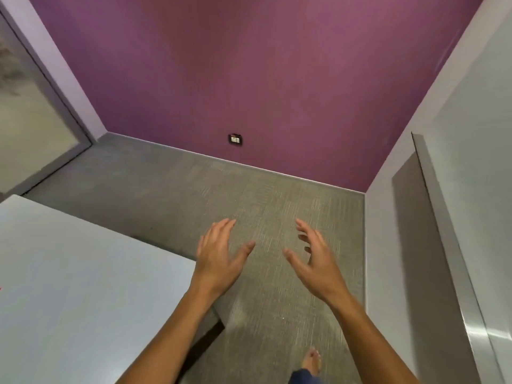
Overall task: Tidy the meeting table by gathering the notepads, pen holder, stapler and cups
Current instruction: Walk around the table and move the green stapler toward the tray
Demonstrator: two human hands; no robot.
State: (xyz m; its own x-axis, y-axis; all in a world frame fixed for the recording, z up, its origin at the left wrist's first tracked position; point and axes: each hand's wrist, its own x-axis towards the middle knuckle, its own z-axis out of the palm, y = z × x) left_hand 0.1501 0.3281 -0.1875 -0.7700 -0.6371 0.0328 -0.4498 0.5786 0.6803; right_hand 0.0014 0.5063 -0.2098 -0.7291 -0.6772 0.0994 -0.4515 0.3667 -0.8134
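Observation:
My left hand [219, 259] and my right hand [313, 261] are both held out in front of me above the carpet, palms facing each other, fingers spread, holding nothing. The left hand hovers just past the corner of the white meeting table [83, 286], which fills the lower left of the view. No notepads, pen holder, stapler or cups show in this view.
Grey carpet [249, 195] runs to a purple wall [263, 79] with a black wall socket [235, 139] low down. A glass door [27, 120] stands at the left, a grey door with a metal plate [457, 245] at the right. My bare foot [312, 361] is on the carpet.

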